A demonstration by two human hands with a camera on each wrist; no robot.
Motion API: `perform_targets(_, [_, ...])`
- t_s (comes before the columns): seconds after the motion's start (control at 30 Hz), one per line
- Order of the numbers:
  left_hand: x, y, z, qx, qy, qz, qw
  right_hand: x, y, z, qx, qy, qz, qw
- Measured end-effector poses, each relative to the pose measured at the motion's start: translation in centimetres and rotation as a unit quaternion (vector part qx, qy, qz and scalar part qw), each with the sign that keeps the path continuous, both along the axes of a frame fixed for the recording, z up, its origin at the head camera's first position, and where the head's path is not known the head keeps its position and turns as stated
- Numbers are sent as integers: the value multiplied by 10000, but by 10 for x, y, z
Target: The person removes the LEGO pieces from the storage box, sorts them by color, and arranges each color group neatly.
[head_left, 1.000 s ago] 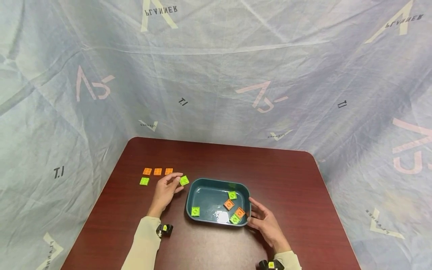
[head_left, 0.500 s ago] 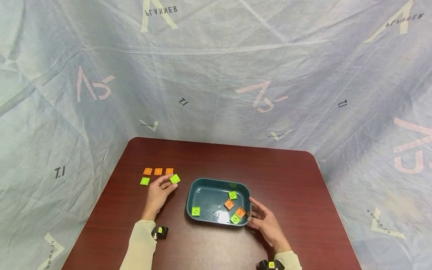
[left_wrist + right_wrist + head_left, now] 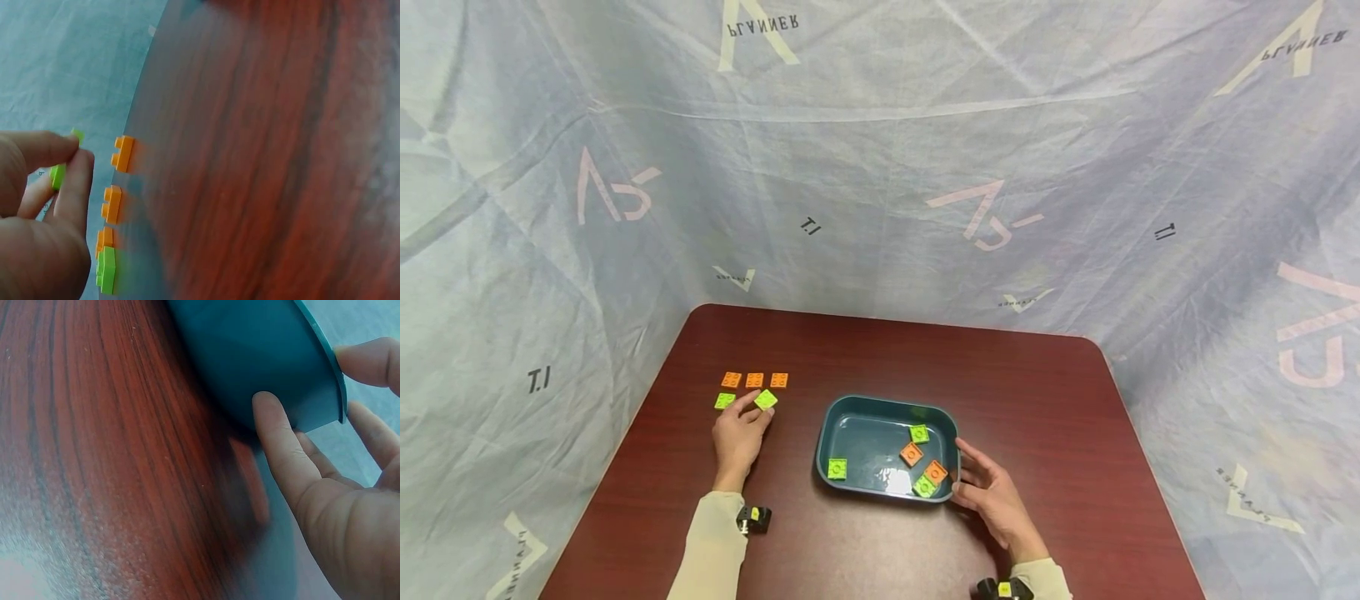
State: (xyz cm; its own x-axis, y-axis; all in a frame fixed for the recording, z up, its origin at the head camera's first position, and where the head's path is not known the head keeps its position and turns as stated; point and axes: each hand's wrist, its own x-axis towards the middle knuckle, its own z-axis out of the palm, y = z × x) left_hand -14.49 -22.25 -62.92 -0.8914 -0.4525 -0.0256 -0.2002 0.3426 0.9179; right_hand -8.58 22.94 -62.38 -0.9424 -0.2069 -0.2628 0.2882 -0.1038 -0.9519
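Note:
In the head view, my left hand [image 3: 737, 435] pinches a lime-green toy building brick [image 3: 765, 400] between thumb and fingers, turned at an angle. It hovers beside another green brick [image 3: 725, 401] and just in front of a row of orange bricks [image 3: 755, 380] lying studs up. The left wrist view shows the held brick [image 3: 57, 177] partly hidden by fingers. My right hand [image 3: 994, 498] rests against the right end of a dark teal tray [image 3: 850, 495], fingers spread. In the right wrist view, its thumb [image 3: 272, 415] touches the tray's outer wall and a fingertip meets the rim.
Inside the tray lie several green and orange bricks, undersides up: a green one [image 3: 837, 469] at the left, the others, such as an orange one [image 3: 912, 454], at the right. The dark red table [image 3: 1000, 375] has grey printed cloth [image 3: 880, 167] hanging behind and beside it.
My left hand has moved left with the green brick, from beside the tray to near the other green brick. My right hand and the tray stay in place.

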Motion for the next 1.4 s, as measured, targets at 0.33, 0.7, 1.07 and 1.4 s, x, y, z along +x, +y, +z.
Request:
perform_targets(0.33, [0,0,-6,22,-68,714,9974,1,1,0,-4,-54,38,10000])
perform_targets(0.7, [-6,2,-10,190,-126,1380,9902,0,1,1,9,-15,67,10000])
perform_targets(1.07, [-13,3,-16,307,-163,1682,9851,2,0,1,52,-62,2,10000])
perform_targets(1.4, [-15,3,-13,282,-212,1827,9825,1,-1,2,50,-50,6,10000])
